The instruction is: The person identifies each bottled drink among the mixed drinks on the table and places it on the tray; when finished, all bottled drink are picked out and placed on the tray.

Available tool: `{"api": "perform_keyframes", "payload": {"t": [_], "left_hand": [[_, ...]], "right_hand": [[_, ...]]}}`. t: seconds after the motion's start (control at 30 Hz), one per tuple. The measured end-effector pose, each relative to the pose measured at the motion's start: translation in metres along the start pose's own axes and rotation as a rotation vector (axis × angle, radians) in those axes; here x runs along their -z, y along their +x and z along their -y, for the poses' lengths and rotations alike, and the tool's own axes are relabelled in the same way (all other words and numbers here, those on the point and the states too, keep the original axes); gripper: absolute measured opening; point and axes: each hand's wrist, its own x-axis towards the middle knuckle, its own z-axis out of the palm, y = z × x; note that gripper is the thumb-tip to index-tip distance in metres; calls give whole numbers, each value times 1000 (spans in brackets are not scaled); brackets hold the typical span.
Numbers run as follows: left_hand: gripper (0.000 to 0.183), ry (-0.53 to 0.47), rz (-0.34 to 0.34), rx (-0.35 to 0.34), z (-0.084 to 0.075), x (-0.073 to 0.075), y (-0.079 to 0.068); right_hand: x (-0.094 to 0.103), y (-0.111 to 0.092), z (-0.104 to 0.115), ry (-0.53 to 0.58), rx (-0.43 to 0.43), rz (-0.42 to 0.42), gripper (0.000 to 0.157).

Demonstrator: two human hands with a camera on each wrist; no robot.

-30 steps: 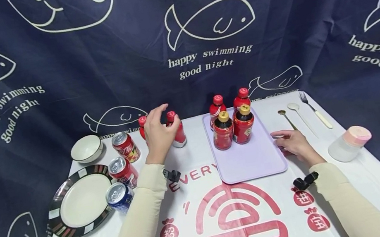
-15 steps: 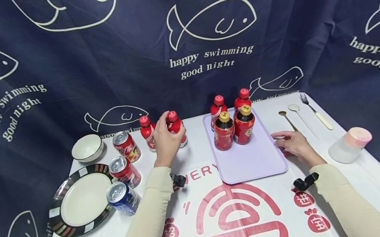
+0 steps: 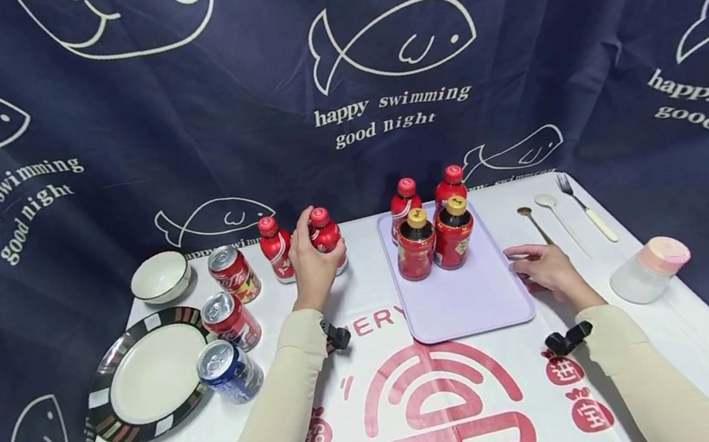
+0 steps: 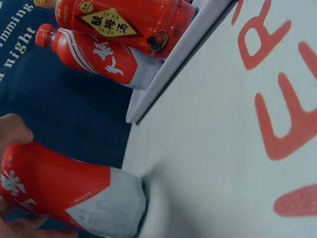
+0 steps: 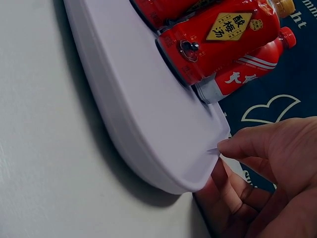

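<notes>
My left hand (image 3: 316, 266) is around a red bottle (image 4: 64, 186) with a white lower part, thumb on one side and fingers on the other. This bottle stands upright near the back edge of the table. Just left of it is a matching red bottle (image 3: 277, 249). With my right hand (image 3: 548, 271) I pinch the right rim of a lilac tray (image 3: 467, 304), one fingertip on top and other fingers below the edge. On the tray are two red-capped bottles (image 3: 404, 206) at the back and two gold-capped dark drink bottles (image 3: 416, 244) in front.
To the left stand several drink cans (image 3: 230, 321), a dark-rimmed plate (image 3: 158, 375) and a small bowl (image 3: 161, 277). Right of the tray lie a small spoon (image 3: 534, 222), a white spoon (image 3: 560, 222) and a fork (image 3: 588, 207), with a pink-lidded jar (image 3: 650, 270) nearer.
My left hand has moved right and down from above the two red bottles and closed around the right one. My right hand has stayed at the tray rim.
</notes>
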Motion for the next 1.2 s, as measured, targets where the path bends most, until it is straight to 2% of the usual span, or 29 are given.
{"api": "perform_keyframes", "payload": {"t": [0.4,0.67,0.8,0.97,1.2], "left_hand": [[72,-47,16,32,3,-1,1],[70,-74,-14,-40,-2,2,4],[70,-111,-1,-78,-8,6,7],[70,-177,80,-110,-18,13,9],[72,-268,321,-73,-30,24,9]], "right_hand": [[-2,1,-1,3,-7,11,45],[-1,2,-2,-9,-1,8,46],[-1,4,-2,-8,0,5,46],[-2,5,-3,2,-1,4,44],[-2,4,-2,9,7,8,44]]}}
